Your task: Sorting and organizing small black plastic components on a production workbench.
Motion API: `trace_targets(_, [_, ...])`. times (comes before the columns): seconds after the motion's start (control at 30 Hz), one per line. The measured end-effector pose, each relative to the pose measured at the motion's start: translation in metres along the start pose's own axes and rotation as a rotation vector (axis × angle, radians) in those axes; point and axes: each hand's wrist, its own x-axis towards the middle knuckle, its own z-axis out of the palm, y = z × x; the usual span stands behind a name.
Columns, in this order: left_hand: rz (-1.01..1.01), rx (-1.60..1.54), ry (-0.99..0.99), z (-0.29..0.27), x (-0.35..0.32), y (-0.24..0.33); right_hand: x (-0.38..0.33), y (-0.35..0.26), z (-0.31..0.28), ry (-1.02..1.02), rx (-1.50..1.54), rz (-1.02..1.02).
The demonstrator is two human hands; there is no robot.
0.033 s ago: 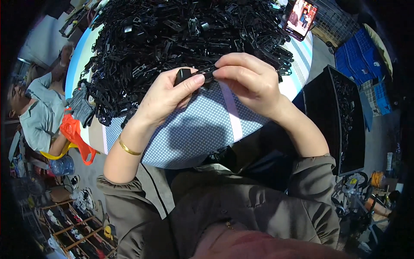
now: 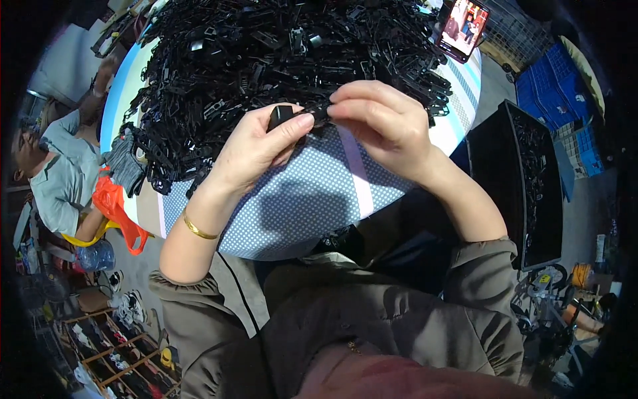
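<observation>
My left hand (image 2: 262, 143) is closed round a small black plastic part (image 2: 280, 116), whose smooth blocky end shows between thumb and fingers. The thumb presses on its slim side. My right hand (image 2: 389, 123) has thumb and fingertips pinched together at the thin dark far end (image 2: 320, 112) of the piece. Whether that end is one with the block or a second part, I cannot tell. Just beyond both hands spreads a big heap of black clip-like parts (image 2: 219, 73) with a few shiny metal bits. Beneath my hands is a round table's dotted cloth (image 2: 302, 219).
A phone (image 2: 463, 30) with a lit screen stands at the table's far right. A black bin (image 2: 515, 179) of similar parts is at the right, near blue crates (image 2: 555, 83). At the left are another person (image 2: 66, 169), an orange bag (image 2: 113, 199) and a shoe rack (image 2: 116, 346).
My hands keep nearly the same pose, with the right fingertips shifted very slightly at the thin end. The other person's raised hand is a little higher.
</observation>
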Motion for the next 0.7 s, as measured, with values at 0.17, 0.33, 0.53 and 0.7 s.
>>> trace_targets(0.17, [0.213,0.470,0.184,0.009,-0.001,0.002,-0.001,-0.006,0.002,0.020,0.419,0.768])
trace_targets(0.33, [0.243,0.195,0.200,0.014,-0.003,0.002,-0.002,0.008,-0.004,-0.062,0.866,1.027])
trace_targets(0.53, [0.201,-0.143,-0.007,0.007,0.001,0.000,-0.007,0.012,-0.003,-0.177,1.325,0.858])
trace_targets(0.7, [0.300,0.140,-0.176,0.004,-0.002,-0.001,-0.002,0.011,-0.009,-0.549,1.199,0.561])
